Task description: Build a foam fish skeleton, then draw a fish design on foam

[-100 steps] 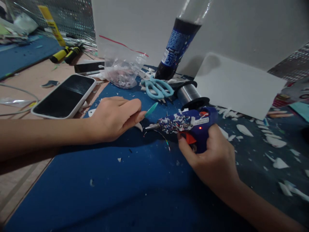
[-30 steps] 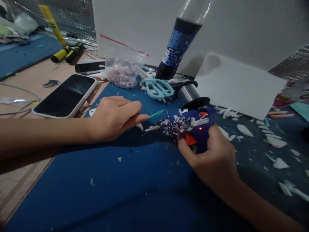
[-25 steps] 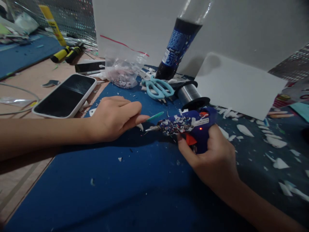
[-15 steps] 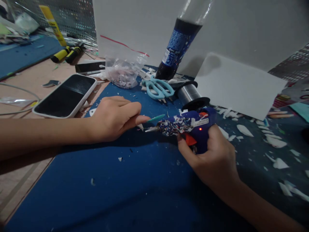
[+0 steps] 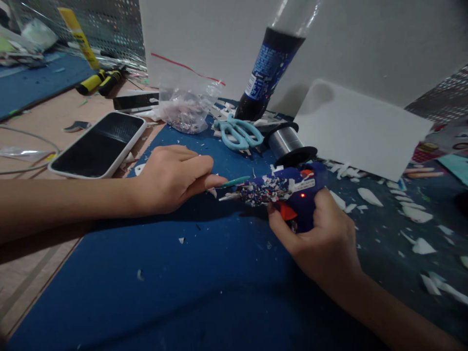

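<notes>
Mat [image 5: 164,287], teal piece [image 5: 235,182] indistinct, perhaps edge-on

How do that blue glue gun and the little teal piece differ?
The glue gun is bulky; the teal piece is slim. The glue gun is crusted with scraps, while the teal piece looks smooth. The right grip holds the glue gun; the left grip holds the teal piece. Both are bluish.

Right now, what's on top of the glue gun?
The glue gun has white and coloured scraps all over its front. What the right hand covers can't be seen.
</notes>
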The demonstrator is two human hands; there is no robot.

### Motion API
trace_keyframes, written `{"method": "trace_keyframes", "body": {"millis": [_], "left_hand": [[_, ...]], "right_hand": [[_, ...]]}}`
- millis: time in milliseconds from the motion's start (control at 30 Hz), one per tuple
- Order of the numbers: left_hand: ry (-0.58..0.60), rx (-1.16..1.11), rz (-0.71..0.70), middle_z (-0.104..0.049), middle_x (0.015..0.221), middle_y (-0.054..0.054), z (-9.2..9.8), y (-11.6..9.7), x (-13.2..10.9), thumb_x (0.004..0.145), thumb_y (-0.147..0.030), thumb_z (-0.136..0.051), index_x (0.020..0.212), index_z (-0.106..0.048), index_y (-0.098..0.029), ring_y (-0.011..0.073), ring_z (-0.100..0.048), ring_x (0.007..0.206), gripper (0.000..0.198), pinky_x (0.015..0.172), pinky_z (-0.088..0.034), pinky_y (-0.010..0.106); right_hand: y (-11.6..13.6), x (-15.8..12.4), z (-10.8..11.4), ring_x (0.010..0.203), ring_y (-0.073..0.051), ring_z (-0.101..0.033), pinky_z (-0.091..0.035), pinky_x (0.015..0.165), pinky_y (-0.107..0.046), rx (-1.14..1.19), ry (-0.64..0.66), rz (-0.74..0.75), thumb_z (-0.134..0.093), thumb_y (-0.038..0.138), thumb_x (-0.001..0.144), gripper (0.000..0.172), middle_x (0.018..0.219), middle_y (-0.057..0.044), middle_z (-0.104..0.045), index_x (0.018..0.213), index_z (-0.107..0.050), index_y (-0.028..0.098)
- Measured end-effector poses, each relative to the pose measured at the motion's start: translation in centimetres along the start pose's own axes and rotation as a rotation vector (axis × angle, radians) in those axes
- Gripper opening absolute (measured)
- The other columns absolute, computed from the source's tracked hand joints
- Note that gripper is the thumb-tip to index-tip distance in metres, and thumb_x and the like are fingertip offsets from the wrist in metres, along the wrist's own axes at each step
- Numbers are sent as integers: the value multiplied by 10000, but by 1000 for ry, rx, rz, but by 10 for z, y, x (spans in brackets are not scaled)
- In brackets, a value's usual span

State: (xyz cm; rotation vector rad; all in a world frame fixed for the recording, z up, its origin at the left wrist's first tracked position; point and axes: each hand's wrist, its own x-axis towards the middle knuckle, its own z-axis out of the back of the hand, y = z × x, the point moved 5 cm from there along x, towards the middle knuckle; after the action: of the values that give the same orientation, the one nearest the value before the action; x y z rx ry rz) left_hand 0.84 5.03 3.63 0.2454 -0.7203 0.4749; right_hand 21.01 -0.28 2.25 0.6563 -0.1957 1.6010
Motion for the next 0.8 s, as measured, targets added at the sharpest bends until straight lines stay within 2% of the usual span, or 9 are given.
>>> {"method": "trace_keyframes", "body": {"millis": [200,367,533,667,800], "left_hand": [[37,47,-2,-418,441,-29,0,-1,2,996,-398,-292,540,-386,-194,101,-387,412,509,424,-281,237],[6,82,-16,-425,429,-25,0,-2,1,996,-413,-289,510,-391,-186,97,-403,408,546,431,-284,235],[30,92,-18,-434,424,-22,-1,-1,0,989,-395,-333,494,-411,-178,96,-420,408,546,441,-289,240],[38,83,0,-419,425,-23,-1,-1,1,995,-409,-294,491,-399,-176,95,-409,405,565,436,-284,236],[13,50,16,-417,437,-30,0,0,2,1001,-417,-260,526,-390,-182,95,-407,410,546,434,-289,229]], "right_hand": [[1,0,1,484,-167,-500,-395,434,-287,1,15,2,-626,330,684,255,594,-5,-516,735,-396,233],[2,-1,2,474,-155,-480,-381,430,-278,15,-11,43,-642,326,683,257,584,9,-494,743,-414,224],[0,-2,1,512,-162,-504,-401,461,-278,27,2,34,-627,338,700,235,622,11,-522,778,-434,229],[0,-3,2,513,-163,-510,-406,462,-277,33,-2,23,-619,333,691,231,617,11,-523,764,-423,234],[3,-1,6,540,-188,-549,-446,498,-307,86,-35,-19,-604,348,693,203,641,-21,-581,810,-499,221]]}}
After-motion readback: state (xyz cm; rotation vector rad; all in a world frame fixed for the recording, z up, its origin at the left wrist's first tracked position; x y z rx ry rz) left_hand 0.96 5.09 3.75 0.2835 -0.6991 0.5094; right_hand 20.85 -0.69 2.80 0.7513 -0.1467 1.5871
